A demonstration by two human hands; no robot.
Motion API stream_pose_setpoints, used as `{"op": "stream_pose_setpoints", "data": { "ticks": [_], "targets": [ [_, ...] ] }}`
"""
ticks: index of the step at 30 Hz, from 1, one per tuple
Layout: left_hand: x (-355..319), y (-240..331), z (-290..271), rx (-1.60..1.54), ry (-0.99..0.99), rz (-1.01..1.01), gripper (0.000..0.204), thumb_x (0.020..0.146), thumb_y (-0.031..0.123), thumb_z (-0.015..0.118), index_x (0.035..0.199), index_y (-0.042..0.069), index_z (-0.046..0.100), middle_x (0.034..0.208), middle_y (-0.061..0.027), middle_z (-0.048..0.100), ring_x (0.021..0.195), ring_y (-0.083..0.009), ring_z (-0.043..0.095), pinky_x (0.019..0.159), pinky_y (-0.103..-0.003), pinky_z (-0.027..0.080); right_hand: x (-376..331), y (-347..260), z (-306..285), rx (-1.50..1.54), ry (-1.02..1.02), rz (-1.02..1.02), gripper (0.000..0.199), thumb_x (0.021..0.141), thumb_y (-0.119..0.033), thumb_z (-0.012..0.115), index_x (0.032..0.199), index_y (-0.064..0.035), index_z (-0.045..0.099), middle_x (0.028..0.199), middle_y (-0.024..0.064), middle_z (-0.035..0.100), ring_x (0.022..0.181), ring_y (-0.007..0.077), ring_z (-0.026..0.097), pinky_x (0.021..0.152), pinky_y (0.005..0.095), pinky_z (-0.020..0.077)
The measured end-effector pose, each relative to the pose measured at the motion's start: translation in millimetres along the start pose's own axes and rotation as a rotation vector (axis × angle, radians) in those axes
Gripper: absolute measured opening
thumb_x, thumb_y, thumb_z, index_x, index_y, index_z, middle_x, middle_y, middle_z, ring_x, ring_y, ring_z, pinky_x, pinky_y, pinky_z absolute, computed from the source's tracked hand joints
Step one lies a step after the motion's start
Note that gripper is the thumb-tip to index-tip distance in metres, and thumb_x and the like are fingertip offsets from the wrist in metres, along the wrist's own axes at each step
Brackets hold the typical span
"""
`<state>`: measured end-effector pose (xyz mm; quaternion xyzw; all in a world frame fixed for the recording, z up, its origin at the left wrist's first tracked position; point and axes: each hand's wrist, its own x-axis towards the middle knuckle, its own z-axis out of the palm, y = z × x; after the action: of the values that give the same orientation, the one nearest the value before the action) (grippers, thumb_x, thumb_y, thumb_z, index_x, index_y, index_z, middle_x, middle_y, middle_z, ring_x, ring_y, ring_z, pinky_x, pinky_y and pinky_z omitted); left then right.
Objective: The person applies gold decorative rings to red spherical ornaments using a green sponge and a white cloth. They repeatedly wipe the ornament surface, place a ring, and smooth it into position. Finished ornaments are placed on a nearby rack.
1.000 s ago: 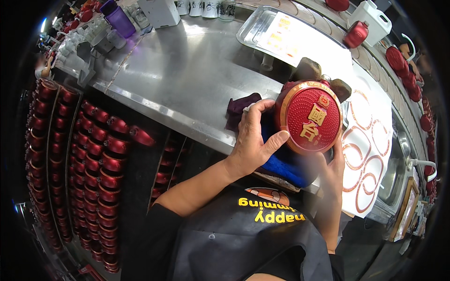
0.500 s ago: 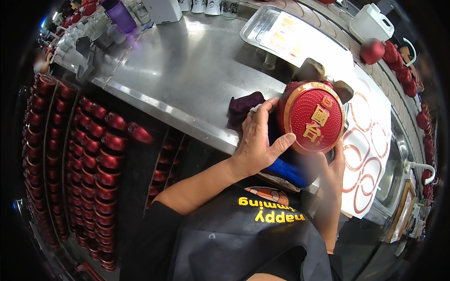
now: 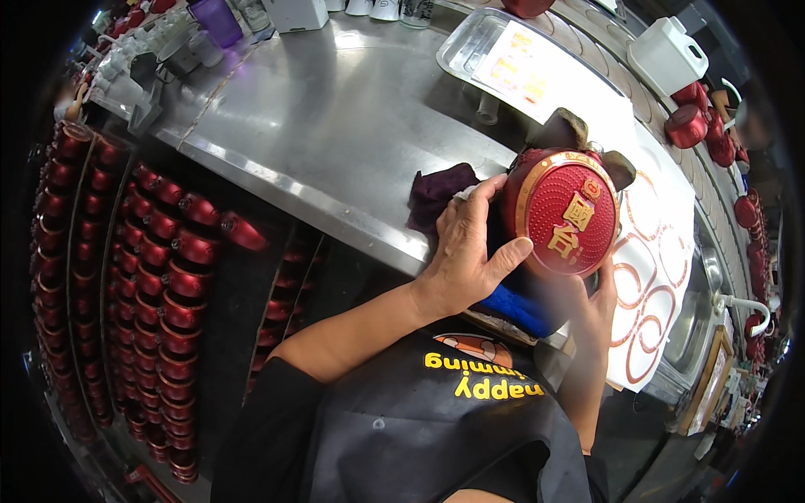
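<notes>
A round, flat-faced red bottle with a gold-patterned rim and raised gold characters leans back on a support with two dark, worn pads. My left hand curls its fingers round the bottle's left side, thumb extended by the lower edge. A small white scrap shows by the left fingers. My right hand, partly blurred, grips the bottle low on the right; some of its fingers are hidden. Below the bottle lies a blue cloth. A dark purple cloth sits beside my left hand on the steel table's edge.
White sheets with copper-coloured ring strips lie right of the bottle. Behind it, a metal tray carries a sticker sheet. A belt with red bottles and a white jug line the right. Red bottles fill racks below left.
The view has shifted slightly. The bottle's face has turned a little between my hands, which keep nearly the same grip. Red bottles along the belt have shifted, and one now shows at the top.
</notes>
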<state>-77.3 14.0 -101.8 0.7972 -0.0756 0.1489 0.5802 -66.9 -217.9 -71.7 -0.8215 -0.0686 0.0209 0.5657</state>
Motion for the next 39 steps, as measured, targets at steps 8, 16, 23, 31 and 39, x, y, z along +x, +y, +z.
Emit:
{"op": "stream_pose_setpoints", "data": {
  "ticks": [8, 16, 23, 31, 39],
  "targets": [
    [0.7, -0.7, 5.4, 0.05, 0.033, 0.018, 0.085, 0.099, 0.052, 0.064, 0.153, -0.005, 0.031, 0.142, -0.0276, 0.051, 0.129, -0.0404, 0.048, 0.112, -0.055, 0.028, 0.4, 1.4, -1.0, 0.004, -0.015, -0.004, 0.09, 0.089, -0.052, 0.08, 0.15, 0.0044, 0.044, 0.143, 0.0179, 0.056, 0.135, 0.0282, 0.051, 0.115, 0.0404, 0.0367],
    [-32.3, 22.9, -2.3, 0.521, 0.095, 0.518, 0.073, 0.099, 0.058, 0.059, 0.15, 0.008, 0.049, 0.156, -0.0169, 0.045, 0.143, -0.0369, 0.035, 0.118, -0.058, 0.016, 0.4, 1.3, -1.7, 0.008, -0.02, -0.002, 0.092, 0.089, -0.053, 0.079, 0.151, 0.004, 0.043, 0.143, 0.0189, 0.056, 0.134, 0.0281, 0.052, 0.114, 0.0406, 0.0378],
    [-53.8, 21.4, 9.2, 0.726, -0.107, 0.365, 0.089, 0.092, 0.06, 0.065, 0.162, 0.013, 0.037, 0.161, -0.021, 0.033, 0.149, -0.0425, 0.019, 0.114, -0.065, 0.011, 1.0, 2.0, -2.2, -0.005, -0.034, 0.008, 0.097, 0.088, -0.058, 0.078, 0.153, 0.0048, 0.04, 0.145, 0.0199, 0.055, 0.135, 0.0288, 0.051, 0.115, 0.0407, 0.0375],
    [-12.2, 4.4, -3.9, 0.252, -0.061, 0.106, 0.104, 0.101, 0.066, 0.05, 0.161, -0.011, 0.013, 0.139, -0.036, 0.055, 0.148, -0.0509, 0.025, 0.116, -0.066, 0.012, 0.2, 1.2, -1.5, 0.015, -0.022, 0.04, 0.099, 0.087, -0.058, 0.079, 0.153, 0.0051, 0.04, 0.146, 0.0203, 0.054, 0.137, 0.0288, 0.05, 0.116, 0.0409, 0.0364],
    [-0.6, 3.9, 3.4, 0.156, -0.095, -0.03, 0.095, 0.103, 0.054, 0.057, 0.158, -0.014, 0.019, 0.151, -0.0328, 0.041, 0.143, -0.0446, 0.034, 0.12, -0.056, 0.018, -0.4, 1.5, -1.3, -0.001, -0.005, 0.06, 0.098, 0.088, -0.056, 0.08, 0.154, 0.0052, 0.04, 0.147, 0.0203, 0.054, 0.137, 0.0287, 0.05, 0.116, 0.0407, 0.0361]
  ]
}}
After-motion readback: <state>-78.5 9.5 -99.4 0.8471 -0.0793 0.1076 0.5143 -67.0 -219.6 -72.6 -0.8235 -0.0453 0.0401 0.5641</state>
